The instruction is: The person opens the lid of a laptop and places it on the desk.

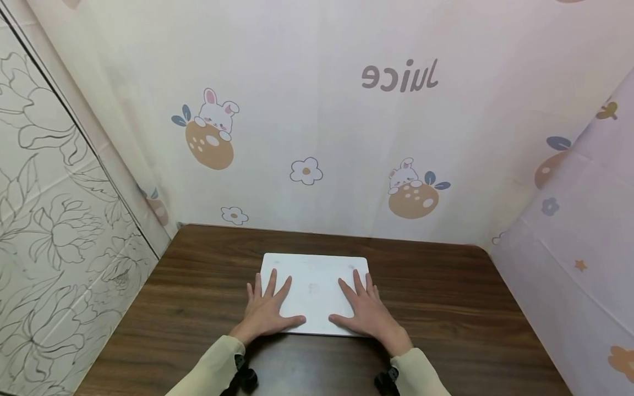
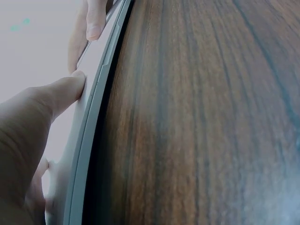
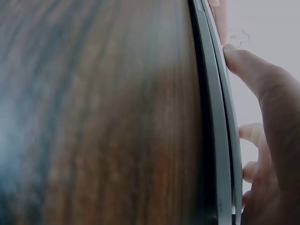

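Observation:
A closed laptop [image 1: 313,289] with a pale, lightly smudged lid lies flat on the brown wooden table [image 1: 208,275]. My left hand [image 1: 267,312] rests on the left part of the lid, fingers spread and thumb pointing inward. On the right part lies my right hand [image 1: 365,312], spread in much the same way. Between the two thumbs a stretch of lid shows. In the left wrist view the thumb [image 2: 63,93] touches the lid near the laptop's front edge [image 2: 89,136], where a seam and a small notch show. The right wrist view has the right thumb [image 3: 251,68] by that edge too.
Behind the table hangs a pale curtain [image 1: 317,126] printed with rabbits, fruit, flowers and mirrored lettering. A panel with line-drawn flowers [image 1: 64,231] stands on the left, and more printed cloth [image 1: 569,264] borders the right side.

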Demonstrator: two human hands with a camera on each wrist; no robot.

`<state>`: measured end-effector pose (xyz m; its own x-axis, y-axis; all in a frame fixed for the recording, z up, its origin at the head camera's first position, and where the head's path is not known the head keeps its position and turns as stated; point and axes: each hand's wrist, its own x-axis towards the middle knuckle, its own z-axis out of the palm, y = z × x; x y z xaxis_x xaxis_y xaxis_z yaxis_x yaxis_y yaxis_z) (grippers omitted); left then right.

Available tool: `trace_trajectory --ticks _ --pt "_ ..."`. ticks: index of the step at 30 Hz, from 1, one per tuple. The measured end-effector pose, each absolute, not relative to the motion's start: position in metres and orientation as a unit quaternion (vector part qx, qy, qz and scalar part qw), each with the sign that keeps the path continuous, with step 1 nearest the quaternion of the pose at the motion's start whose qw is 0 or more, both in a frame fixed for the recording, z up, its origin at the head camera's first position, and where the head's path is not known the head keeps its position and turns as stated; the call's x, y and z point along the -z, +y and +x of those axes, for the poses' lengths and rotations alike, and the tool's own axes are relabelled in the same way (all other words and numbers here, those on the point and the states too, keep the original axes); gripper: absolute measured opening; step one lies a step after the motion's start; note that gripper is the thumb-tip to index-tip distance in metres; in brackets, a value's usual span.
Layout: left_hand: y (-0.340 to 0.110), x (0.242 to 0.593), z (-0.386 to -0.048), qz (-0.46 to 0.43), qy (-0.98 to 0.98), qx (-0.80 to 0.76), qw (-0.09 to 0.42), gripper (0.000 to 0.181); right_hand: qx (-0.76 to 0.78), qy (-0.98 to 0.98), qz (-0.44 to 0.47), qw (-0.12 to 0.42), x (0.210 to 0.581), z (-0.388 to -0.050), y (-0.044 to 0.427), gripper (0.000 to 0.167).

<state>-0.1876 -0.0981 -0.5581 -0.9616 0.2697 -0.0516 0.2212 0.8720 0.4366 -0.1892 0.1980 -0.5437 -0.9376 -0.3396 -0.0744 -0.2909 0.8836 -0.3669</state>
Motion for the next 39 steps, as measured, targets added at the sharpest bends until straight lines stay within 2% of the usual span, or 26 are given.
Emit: trace_trajectory --ticks 7,20,39 --pt "-0.095 0.561 -0.189 0.141 0.966 -0.203 0.070 0.112 0.185 0.967 -0.162 0.074 0.541 -0.187 0.202 0.099" --pt "-0.089 0.558 -0.185 0.164 0.961 -0.215 0.053 0.111 0.176 0.969 -0.158 0.076 0.545 -0.186 0.210 0.104" --pt "-0.072 0.559 -0.186 0.165 0.966 -0.186 0.068 0.114 0.172 0.970 -0.150 0.080 0.541 -0.184 0.223 0.108"
